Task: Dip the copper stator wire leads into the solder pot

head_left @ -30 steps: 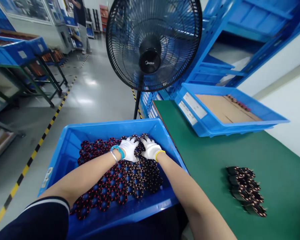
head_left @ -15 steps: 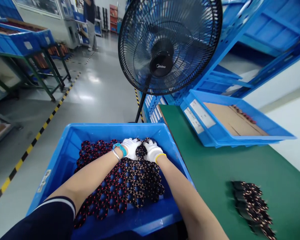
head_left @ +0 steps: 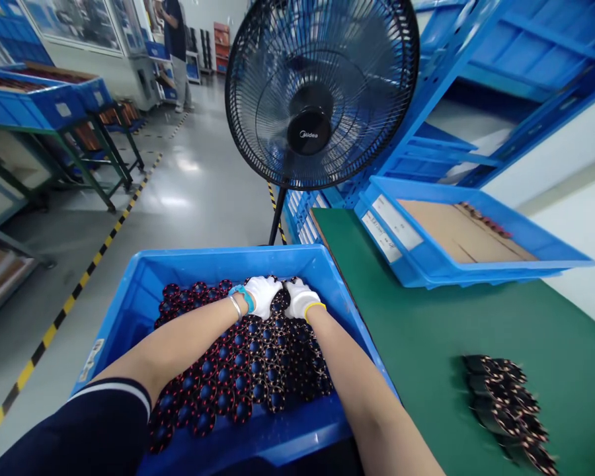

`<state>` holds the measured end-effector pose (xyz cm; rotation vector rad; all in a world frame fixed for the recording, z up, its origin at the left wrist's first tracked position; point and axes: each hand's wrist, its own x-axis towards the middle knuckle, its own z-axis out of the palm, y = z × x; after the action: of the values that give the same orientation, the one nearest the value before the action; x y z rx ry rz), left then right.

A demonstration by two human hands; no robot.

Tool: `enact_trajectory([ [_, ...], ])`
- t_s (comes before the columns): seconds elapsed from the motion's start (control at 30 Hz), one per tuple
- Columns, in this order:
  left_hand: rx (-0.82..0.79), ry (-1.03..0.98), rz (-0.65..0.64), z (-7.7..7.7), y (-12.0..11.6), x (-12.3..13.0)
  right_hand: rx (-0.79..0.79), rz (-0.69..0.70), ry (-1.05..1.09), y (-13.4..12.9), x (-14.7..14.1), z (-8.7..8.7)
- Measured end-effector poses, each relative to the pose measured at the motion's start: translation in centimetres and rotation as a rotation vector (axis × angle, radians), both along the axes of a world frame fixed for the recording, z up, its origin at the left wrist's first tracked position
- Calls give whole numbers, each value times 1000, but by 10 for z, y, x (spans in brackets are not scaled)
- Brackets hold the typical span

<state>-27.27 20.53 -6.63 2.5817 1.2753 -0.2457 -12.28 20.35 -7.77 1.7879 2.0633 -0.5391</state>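
"What's closest to you?"

"Packed rows of short black cylinders (head_left: 248, 373) with red or copper-coloured dots round their open tops, standing in a deep blue plastic bin (head_left: 218, 266). Farther in, near the far wall, a dark dotted cylinder (head_left: 279, 301) sits between my hands."

"How would you handle that one well?"

"Gently, I'd say, with even pressure from both sides, so its neighbours aren't dragged out of line."

"And how are you reaching?"

"Both forearms (head_left: 193, 344) stretch forward over the rows and converge. My left hand (head_left: 264, 295), in a white fabric glove, is on its left; my right hand (head_left: 300, 297), gloved alike with a yellow cuff, is on its right. My fingers bend down and inward, but their tips are hidden; you can't tell whether they're gripping."

"Beyond that?"

"A black wire-caged pedestal fan (head_left: 310, 132)."
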Motion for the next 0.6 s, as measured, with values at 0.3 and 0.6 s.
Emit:
enact_trajectory([
  [0.3,-23,18,28,-1,-8,20,-9,-13,-24,2,9,3],
  [0.6,-64,17,41,-2,-1,6,15,0,-3,1,5,6],
])
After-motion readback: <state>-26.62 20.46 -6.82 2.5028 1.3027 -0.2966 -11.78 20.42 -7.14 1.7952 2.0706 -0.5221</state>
